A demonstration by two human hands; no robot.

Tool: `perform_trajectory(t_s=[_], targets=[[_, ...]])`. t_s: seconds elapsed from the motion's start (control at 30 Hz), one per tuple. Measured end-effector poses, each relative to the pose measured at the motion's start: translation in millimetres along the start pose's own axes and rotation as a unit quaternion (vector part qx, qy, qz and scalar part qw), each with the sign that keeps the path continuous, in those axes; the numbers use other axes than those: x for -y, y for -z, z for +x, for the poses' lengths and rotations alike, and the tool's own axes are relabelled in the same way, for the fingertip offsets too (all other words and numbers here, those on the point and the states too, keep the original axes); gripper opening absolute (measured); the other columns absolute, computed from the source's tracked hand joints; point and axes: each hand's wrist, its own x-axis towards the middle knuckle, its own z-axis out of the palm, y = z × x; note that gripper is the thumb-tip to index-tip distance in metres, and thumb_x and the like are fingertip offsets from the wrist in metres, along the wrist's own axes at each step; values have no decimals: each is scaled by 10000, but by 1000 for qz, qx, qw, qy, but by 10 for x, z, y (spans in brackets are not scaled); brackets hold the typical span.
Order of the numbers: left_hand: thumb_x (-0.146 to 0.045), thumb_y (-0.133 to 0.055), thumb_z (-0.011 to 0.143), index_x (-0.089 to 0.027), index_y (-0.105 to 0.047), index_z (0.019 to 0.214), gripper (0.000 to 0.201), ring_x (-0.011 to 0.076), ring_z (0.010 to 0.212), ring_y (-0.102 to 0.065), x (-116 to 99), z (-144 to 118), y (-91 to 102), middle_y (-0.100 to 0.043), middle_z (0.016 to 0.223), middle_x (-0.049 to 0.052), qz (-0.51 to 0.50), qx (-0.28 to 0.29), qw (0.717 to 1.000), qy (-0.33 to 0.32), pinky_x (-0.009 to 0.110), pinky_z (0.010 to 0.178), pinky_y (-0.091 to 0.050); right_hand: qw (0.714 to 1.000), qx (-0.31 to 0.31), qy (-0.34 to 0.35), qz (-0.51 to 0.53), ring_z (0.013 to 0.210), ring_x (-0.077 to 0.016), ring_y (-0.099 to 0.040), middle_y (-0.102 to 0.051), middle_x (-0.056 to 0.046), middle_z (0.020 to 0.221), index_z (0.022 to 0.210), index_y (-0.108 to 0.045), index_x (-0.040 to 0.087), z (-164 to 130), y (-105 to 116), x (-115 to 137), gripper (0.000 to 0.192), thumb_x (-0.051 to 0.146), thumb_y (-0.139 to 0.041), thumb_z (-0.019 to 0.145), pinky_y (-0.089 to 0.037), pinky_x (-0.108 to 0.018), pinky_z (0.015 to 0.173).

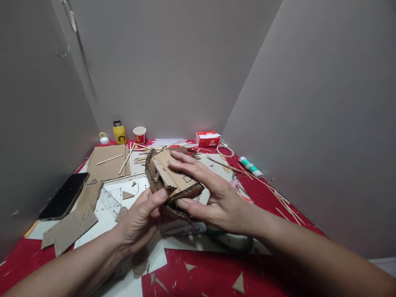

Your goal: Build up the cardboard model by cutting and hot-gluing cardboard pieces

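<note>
Holding a small cardboard model (pixel 173 179) above the table (pixel 216 272): left hand (pixel 140 218) cupped beneath, right hand (pixel 213 198) pressing flat on top, likely seating a glued panel; next calling for steady pressure. Scissors (pixel 198 229) below, phone (pixel 64 196) far left.

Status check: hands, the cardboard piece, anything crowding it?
Left hand and right hand both grip the cardboard model, held above the table. Scissors below; sticks behind.

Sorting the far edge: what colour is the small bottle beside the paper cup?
Yellow, with a dark lid, on the small metal-capped bottle left of the red paper cup; head view.
</note>
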Motion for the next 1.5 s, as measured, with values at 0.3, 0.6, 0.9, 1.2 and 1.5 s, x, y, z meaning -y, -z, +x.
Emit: perform_trajectory(t_s=[0.3,0.6,0.9,1.2,1.5], targets=[[-355,-694,850,-224,-569,1354,536,300,1128,-641,12,1,-25,-701,1209,137,-5,-4,1000,1,462,992,-461,999,-1,-32,4,1455,-257,-301,-361,-112,1549,1419,-439,305,2,-22,32,594,257,-663,872,-270,-535,1171],[-347,-688,854,-177,-658,1238,421,306,1119,-648,65,61,-5,-698,1216,143,-26,-21,999,23,461,973,-498,995,-14,-97,25,1442,-248,-326,-409,-117,1512,1302,-528,265,4,-82,42,451,258,-647,867,-272,-527,1177],[-336,-667,868,-143,-671,1200,384,267,1016,-688,114,59,12,-720,1154,151,-45,-35,998,38,428,939,-522,992,-12,-122,25,1425,-256,-361,-420,-120,1509,1280,-540,252,-5,-101,21,443,241,-642,850,-301,-552,1155],[-356,-692,847,-149,-672,1183,396,275,1011,-688,91,60,24,-722,1149,150,-29,-42,998,37,421,901,-540,994,-8,-110,23,1441,-239,-332,-401,-126,1519,1309,-516,256,-25,-125,14,469,240,-643,857,-290,-540,1166],[-351,-687,856,-152,-658,1210,407,258,959,-704,101,66,31,-735,1112,146,-36,-47,997,45,413,881,-555,995,31,-93,29,1444,-254,-325,-395,-112,1530,1340,-500,273,15,-56,-51,493,276,-650,871,-300,-536,1158]])
